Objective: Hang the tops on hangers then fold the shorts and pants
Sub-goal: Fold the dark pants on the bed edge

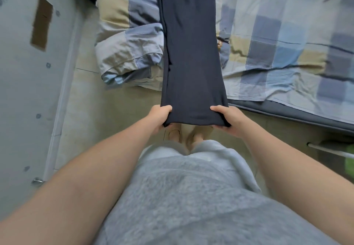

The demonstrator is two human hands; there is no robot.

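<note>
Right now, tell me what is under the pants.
Beneath the end of the pants gripped by the left hand and right hand: feet and floor. Farther up, the checked sheet; what lies directly below is covered.

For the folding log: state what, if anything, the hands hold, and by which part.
The left hand and right hand each grip a near-end corner of the dark pants.

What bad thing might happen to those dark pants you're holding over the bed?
1. The left hand and right hand each hold only a corner of the dark pants. If one grip slips, that end may drop onto the floor, since it hangs past the edge of the bed.
2. The pants run beside the bunched plaid quilt. Folding them forward might snag it or leave creases.
3. Their far end is out of view, so the legs may be uneven.
</note>
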